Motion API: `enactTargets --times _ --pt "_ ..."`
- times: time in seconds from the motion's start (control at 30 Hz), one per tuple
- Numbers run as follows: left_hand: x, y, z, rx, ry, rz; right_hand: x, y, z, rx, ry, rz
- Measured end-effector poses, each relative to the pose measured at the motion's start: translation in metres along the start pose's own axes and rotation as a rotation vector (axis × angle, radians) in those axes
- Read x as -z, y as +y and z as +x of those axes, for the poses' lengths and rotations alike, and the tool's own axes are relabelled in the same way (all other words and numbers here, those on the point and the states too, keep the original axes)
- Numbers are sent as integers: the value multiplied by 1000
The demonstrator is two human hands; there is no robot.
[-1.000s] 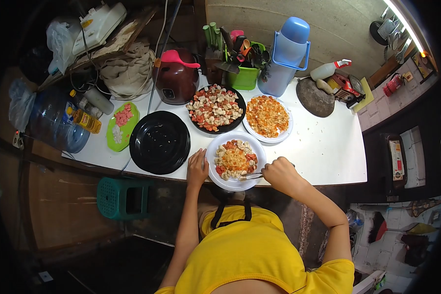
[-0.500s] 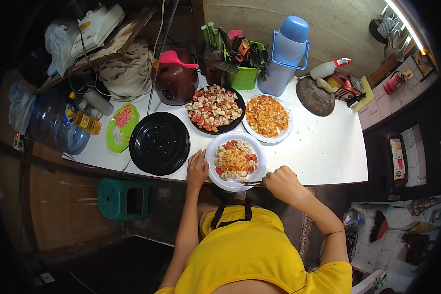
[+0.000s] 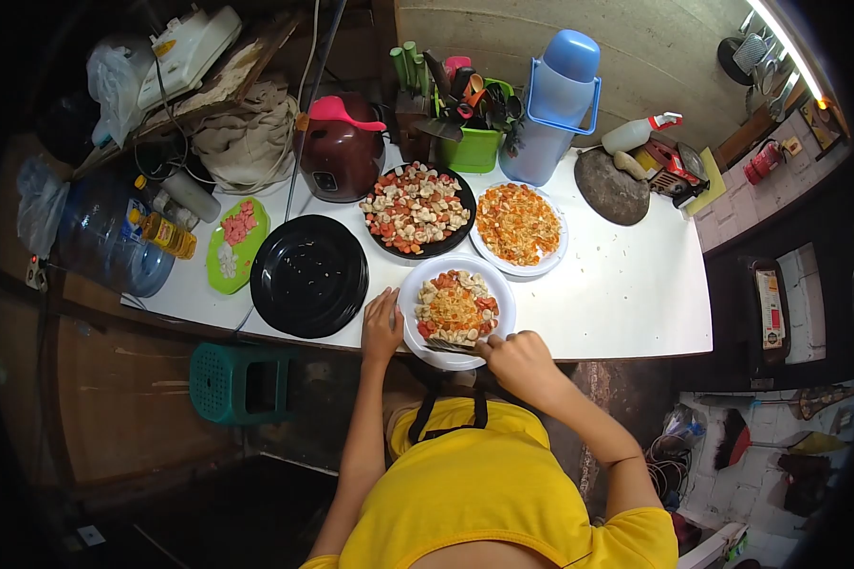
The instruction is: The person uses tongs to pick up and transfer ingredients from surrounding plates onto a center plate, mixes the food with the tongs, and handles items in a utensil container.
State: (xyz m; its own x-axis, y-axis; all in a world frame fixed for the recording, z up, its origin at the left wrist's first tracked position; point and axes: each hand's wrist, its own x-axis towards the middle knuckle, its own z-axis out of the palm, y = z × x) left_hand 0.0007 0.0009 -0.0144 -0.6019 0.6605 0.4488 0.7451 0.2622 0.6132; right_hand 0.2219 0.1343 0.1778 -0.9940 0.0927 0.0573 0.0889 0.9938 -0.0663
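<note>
A white plate [image 3: 506, 296] stands at the table's front edge, carrying shredded orange-yellow food [image 3: 451, 309] ringed by sliced sausage and pale rounded pieces. At its left rim is my left hand [image 3: 381, 327], fingers closed on the edge with the thumb side toward the plate. My right hand [image 3: 522, 362] is wrapped round the handle of a metal utensil [image 3: 454, 348]. The utensil's head lies at the food's near edge; whether it is a spoon or a fork I cannot tell. Behind the plate are a black plate of sausage pieces [image 3: 416, 211] and a white plate of shredded food [image 3: 518, 226].
Stacked black plates [image 3: 309, 277] stand left of my left hand. Farther left is a green tray [image 3: 247, 251] with pink and white pieces. A rice cooker [image 3: 340, 156], a green utensil holder [image 3: 470, 152] and a blue jug [image 3: 546, 128] line the back. A green stool [image 3: 220, 384] stands below.
My right hand has moved left, bringing the utensil from the plate's right edge to along the near side of the food. My left hand has stayed at the rim.
</note>
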Motion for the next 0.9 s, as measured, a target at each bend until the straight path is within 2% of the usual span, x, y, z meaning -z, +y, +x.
enactTargets --times 0.27,0.67,0.77,0.9 --pt "1 1 0 3 2 5 -33 -14 -9 -218 -71 94" --pt "0 1 0 18 -14 6 -32 0 -26 -275 -100 60" --pt "0 1 0 18 -14 5 -16 1 -28 -268 -43 132" --pt "0 0 0 17 -11 8 -1 14 -30 -338 44 37"
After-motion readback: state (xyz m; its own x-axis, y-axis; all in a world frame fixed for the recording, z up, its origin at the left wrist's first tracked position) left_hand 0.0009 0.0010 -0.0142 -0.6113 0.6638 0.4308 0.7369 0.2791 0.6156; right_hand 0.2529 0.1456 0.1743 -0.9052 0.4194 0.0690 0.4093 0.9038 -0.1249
